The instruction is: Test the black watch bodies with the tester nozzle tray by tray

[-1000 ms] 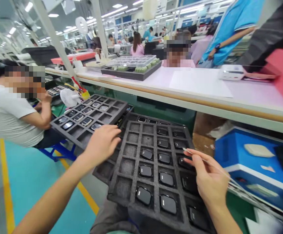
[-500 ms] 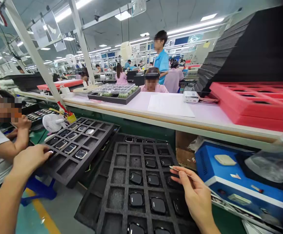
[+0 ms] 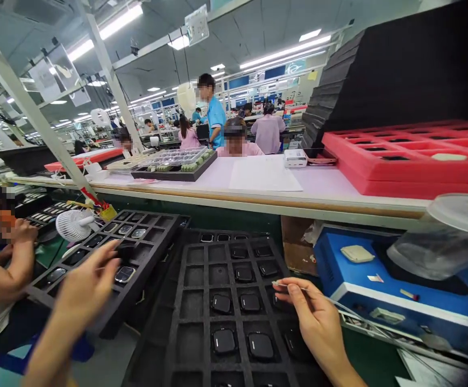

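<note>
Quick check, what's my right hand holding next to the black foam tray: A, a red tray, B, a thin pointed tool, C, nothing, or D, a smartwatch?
B. The right hand pinches a thin pointed tool between its fingertips, beside the black foam tray.

Black foam tray point(image 3: 206, 280) of watches point(image 3: 223, 341)

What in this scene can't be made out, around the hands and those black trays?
Head view only:
- Left hand: motion-blurred, and it hides part of the dark grid tray.
- Thin pointed metal tool: its middle is hidden by the right hand.
- Black foam tray: lowest row cut off by the bottom edge.
- Glossy black square devices: markings too small to read.
</note>
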{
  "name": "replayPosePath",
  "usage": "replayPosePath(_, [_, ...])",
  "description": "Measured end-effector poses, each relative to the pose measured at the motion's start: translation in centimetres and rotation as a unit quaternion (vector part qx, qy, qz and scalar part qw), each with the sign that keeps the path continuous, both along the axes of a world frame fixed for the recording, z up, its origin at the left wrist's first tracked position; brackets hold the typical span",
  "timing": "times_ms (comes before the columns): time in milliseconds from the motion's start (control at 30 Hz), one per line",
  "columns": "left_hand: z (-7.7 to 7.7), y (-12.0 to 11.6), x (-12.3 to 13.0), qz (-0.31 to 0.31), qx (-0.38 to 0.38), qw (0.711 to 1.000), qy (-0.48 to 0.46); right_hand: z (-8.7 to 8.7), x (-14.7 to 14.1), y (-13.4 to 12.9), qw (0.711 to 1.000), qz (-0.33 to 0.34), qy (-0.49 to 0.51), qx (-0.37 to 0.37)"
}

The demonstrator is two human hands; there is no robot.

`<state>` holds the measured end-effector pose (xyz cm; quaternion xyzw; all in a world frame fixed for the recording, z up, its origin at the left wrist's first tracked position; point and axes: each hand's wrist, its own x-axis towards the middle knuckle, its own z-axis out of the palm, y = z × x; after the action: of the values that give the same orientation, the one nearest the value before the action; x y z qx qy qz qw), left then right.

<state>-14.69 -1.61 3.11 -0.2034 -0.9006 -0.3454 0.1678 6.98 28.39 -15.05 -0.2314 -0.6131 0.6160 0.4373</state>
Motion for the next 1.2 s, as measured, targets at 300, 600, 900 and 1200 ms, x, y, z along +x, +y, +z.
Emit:
replayPosePath(300, [-11.9, 20.5, 8.1, -0.36, 0.217, 0.77, -0.48, 0.7, -0.1, 0.4, 0.996, -0.051, 0.054, 0.048])
replayPosePath(600, [-13.6, 19.9, 8.2, -0.343, 0.257, 0.766, -0.479, 0.3, 0.5, 0.3, 0.996, -0.021, 0.026, 0.085])
replayPosePath(900, [-14.2, 20.2, 8.4, -0.301, 0.295, 0.729, -0.539, -0.1, 0.6, 0.4, 0.996, -0.009, 0.015, 0.087])
replayPosePath(1200, [-14.2, 20.2, 8.6, -0.286, 0.269, 0.749, -0.533, 0.2, 0.6, 0.5, 0.996, -0.004, 0.023, 0.08])
